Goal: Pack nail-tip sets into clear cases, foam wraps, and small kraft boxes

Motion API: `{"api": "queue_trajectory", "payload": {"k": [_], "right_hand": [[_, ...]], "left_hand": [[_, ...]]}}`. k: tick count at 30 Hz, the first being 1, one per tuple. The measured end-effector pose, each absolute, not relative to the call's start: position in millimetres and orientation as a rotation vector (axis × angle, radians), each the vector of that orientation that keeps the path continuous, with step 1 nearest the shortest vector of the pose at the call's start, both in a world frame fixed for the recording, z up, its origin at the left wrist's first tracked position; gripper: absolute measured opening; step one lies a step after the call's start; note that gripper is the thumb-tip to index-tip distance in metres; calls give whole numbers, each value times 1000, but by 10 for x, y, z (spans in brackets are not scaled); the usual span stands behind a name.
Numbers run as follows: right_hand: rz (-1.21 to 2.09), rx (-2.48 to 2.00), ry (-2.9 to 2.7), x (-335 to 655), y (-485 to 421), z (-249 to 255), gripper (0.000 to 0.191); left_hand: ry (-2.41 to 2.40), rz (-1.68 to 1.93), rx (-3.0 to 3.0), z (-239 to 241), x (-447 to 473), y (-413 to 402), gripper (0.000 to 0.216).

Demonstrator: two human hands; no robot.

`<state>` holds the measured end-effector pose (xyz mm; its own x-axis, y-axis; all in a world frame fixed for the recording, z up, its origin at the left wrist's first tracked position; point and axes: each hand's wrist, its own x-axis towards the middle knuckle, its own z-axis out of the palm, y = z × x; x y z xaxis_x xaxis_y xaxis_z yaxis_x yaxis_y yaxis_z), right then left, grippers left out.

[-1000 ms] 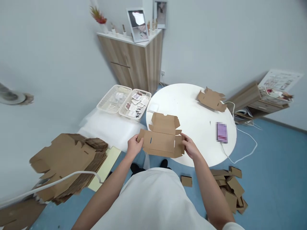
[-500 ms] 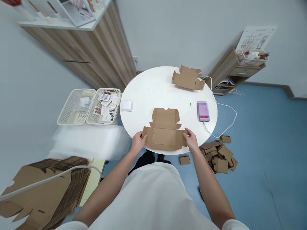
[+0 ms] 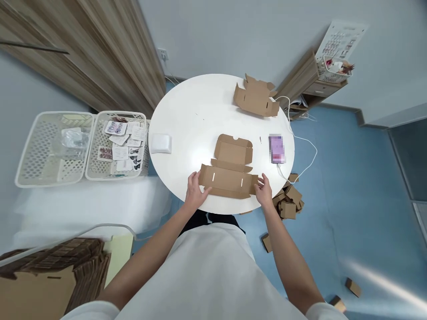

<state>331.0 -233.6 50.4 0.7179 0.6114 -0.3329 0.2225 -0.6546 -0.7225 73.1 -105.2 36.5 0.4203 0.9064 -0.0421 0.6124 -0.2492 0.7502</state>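
A brown cardboard box (image 3: 228,179), partly folded, lies at the near side of the white round table (image 3: 190,133). Its lid panel with a notched edge points away from me, and its side flaps stand partly raised. My left hand (image 3: 196,192) is at the left end, with fingers along the outside of the flap and the thumb by the near corner. At the right end, my right hand (image 3: 264,191) has its thumb and fingers around the other flap. Both hands look closed loosely on the cardboard. Two narrow slots show in the base panel.
Another unfolded box (image 3: 256,98) lies at the table's far right. A purple phone-like object (image 3: 276,149) has a white cable. A white square packet (image 3: 161,143) sits at left, beside baskets (image 3: 116,178) holding cards. Flat cardboard (image 3: 43,289) is stacked lower left; small boxes (image 3: 288,209) lie on the floor.
The view has shifted, bringing the baskets closer. The side flaps and lid edges of the box are raised more, and the base slots show more clearly. My left hand's thumb is spread farther from its fingers.
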Motion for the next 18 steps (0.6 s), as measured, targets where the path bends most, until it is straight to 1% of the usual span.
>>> {"api": "queue_trajectory", "payload": {"k": [1,3,7,10,13,16,18], "right_hand": [[732,-2270,-630,3313,-2352,496,67],[685,-2314,-641,3323,-2361,492,67],[690,-2347,-706,3411,-2224,528,63],[756,-2300,-755,3568,-1982,570,54],[861,-2206,-712,3766,-1674,578,52],[1008,-2131,-594,3932,-1370,507,53],[1072,-2097,-542,3993,-1202,411,51]], "left_hand": [[1269,499,2073,391,712,-1092,75],[1192,391,2269,440,689,-1173,72],[926,142,2476,485,740,-1283,45],[875,76,2482,466,855,-1293,32],[909,61,2439,419,971,-1263,27],[957,24,2429,371,1039,-1235,27],[978,-5,2441,351,1065,-1231,28]]}}
